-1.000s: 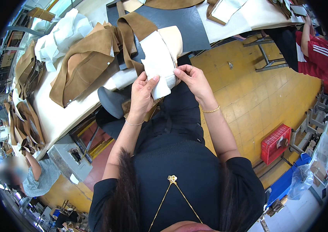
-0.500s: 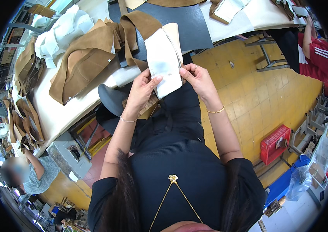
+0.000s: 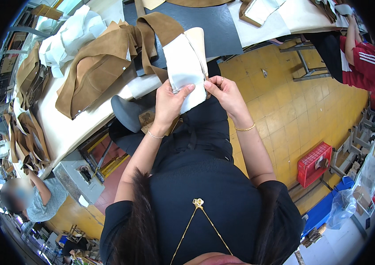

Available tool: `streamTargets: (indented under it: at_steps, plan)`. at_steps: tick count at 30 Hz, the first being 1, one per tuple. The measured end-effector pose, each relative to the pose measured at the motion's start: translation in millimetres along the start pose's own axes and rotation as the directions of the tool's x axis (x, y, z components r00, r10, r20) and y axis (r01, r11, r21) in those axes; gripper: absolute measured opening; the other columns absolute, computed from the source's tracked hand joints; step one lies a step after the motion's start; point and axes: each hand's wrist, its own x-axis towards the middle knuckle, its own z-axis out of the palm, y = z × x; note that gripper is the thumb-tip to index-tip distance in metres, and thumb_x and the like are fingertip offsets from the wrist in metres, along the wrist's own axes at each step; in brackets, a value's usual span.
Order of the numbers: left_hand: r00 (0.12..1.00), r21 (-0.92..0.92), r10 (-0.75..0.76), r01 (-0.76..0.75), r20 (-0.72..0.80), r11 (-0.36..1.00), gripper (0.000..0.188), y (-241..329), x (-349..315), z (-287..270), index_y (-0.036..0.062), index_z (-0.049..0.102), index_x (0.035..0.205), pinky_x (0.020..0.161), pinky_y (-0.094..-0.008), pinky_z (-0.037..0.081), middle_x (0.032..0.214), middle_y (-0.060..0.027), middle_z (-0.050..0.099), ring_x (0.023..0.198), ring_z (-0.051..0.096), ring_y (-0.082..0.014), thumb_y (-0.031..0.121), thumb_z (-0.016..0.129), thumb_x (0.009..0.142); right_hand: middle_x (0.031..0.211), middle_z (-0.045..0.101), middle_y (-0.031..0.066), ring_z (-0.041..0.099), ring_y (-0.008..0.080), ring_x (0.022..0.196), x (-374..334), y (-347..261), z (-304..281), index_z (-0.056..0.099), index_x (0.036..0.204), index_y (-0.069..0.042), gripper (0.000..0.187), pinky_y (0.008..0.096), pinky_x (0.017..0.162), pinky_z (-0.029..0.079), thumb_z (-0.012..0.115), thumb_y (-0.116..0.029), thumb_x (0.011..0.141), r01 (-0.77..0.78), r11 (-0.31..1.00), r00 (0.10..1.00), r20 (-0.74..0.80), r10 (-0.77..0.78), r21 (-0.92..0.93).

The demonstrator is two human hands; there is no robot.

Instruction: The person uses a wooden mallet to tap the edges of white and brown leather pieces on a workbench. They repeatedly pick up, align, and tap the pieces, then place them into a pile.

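Note:
A brown suede piece with a white backing (image 3: 184, 66) hangs between my hands above my lap, its upper part reaching onto the table. A seam runs down near its right side, with a tan strip along that edge. My left hand (image 3: 171, 99) pinches the lower left part, thumb on top of the white face. With thumb and fingers, my right hand (image 3: 221, 91) grips the right edge by the seam. The fingers beneath the piece are hidden.
Brown suede pieces (image 3: 97, 66) lie heaped on the pale table (image 3: 57, 132), beside crumpled white material (image 3: 70, 39). A dark board (image 3: 216, 26) lies at the far side. A red crate (image 3: 315, 164) stands at right on the yellow floor. Co-workers sit at far left and far right.
My left hand has moved slightly right along the lower part of the piece, its thumb now further in on the white face. My right hand keeps its grip almost in place.

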Motion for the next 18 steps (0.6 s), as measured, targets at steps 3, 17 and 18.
streamTargets:
  at_steps: [3, 17, 18]
  plan:
    - [0.995, 0.217, 0.076, -0.059, -0.070, 0.974, 0.031, -6, -2, 5, -0.0042, 0.063, 0.115, 0.083, -0.0265, 0.053, 0.103, -0.0083, 0.072, 0.092, 0.066, -0.0106, 0.010, 0.075, 0.090, 0.084, 0.064, -0.0020, 0.053, 0.0040, 0.076, 0, 7, -3, 0.067, 0.098, 0.001, 0.021, 0.0203, 0.068, 0.043, 0.068, -0.021, 0.097, -0.008, 1.000, 1.000, 0.000, 0.008, 0.018]
    - [0.977, 0.407, 0.173, -0.108, -0.125, 0.907, 0.035, -8, -2, 9, -0.0016, 0.059, 0.113, 0.080, -0.0354, 0.054, 0.097, -0.0199, 0.072, 0.093, 0.073, -0.0297, 0.011, 0.075, 0.084, 0.071, 0.065, 0.0061, 0.059, 0.0139, 0.064, -5, 11, 16, 0.065, 0.087, 0.001, 0.033, 0.0281, 0.062, 0.048, 0.081, -0.027, 0.083, 0.075, 0.867, 0.951, -0.226, -0.211, -0.492]
    - [0.980, 0.413, 0.154, -0.089, -0.129, 0.907, 0.036, -9, 0, 8, -0.0015, 0.059, 0.114, 0.081, -0.0358, 0.054, 0.099, -0.0203, 0.072, 0.094, 0.072, -0.0301, 0.010, 0.075, 0.084, 0.074, 0.065, 0.0068, 0.060, 0.0154, 0.064, -5, 12, 14, 0.064, 0.090, 0.001, 0.034, 0.0289, 0.062, 0.049, 0.082, -0.027, 0.082, 0.055, 0.851, 0.963, -0.196, -0.182, -0.522]
